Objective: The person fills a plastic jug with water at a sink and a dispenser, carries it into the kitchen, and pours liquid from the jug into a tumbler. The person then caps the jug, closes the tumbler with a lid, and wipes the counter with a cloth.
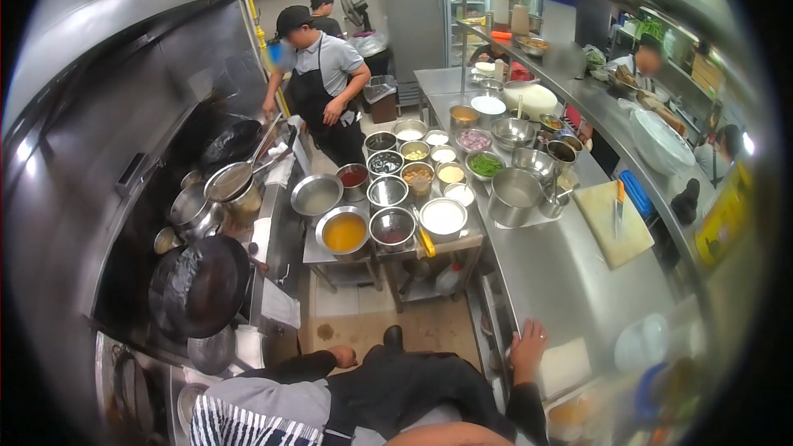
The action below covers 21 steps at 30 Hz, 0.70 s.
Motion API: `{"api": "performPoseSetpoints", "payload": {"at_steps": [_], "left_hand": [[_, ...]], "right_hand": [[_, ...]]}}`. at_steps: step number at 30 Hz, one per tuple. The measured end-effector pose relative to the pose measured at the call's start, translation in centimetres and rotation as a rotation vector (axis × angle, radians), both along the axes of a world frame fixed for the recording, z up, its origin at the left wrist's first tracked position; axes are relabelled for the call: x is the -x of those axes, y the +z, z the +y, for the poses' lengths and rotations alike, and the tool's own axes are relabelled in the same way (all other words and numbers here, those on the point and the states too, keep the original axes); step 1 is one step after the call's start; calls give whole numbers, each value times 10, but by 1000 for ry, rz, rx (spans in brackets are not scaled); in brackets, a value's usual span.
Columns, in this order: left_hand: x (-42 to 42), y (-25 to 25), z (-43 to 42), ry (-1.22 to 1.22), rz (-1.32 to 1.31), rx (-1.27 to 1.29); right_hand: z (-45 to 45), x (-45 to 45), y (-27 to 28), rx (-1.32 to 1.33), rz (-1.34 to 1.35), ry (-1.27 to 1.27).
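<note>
My right hand (527, 350) rests on the near left edge of the steel counter (570, 289), its fingers apart and nothing in them. Beside it on the counter lies a pale flat square (565, 363). At my other side, my left hand (344, 357) hangs low near my dark apron (413, 388), above the floor; its fingers look curled and too small to read. The pan handles and the folded cloth (249, 347) on the stove side are to the left of that hand, not touching it.
Ahead stands a table of metal containers, including an orange liquid bowl (344, 233). Woks (200, 285) line the stove at left. A board (615, 223) with a knife (619, 208) lies at right. A person (318, 74) stands at the stove; others are farther back.
</note>
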<state>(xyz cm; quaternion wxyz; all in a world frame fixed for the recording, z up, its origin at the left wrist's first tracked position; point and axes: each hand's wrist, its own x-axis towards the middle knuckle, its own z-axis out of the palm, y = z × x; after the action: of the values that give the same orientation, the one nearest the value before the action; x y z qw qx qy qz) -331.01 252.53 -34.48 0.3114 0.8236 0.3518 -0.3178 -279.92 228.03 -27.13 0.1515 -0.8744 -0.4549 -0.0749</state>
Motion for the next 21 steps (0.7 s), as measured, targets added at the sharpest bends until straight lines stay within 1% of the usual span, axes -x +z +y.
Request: {"api": "performPoseSetpoints", "payload": {"at_steps": [6,9,11,14,21], "left_hand": [[2,-16,6,-34,39,-15],[3,-6,6,-55,24,-4],[6,-10,6,-67,11,-15],[9,-12,3,-78,12,-17],[13,-13,1,-42,0,-8]], "right_hand": [[0,0,2,-25,10,8],[1,1,0,-24,14,-5],[1,1,-3,-40,-35,0],[0,1,-3,-14,6,-8],[0,5,3,2,-1,-19]]}}
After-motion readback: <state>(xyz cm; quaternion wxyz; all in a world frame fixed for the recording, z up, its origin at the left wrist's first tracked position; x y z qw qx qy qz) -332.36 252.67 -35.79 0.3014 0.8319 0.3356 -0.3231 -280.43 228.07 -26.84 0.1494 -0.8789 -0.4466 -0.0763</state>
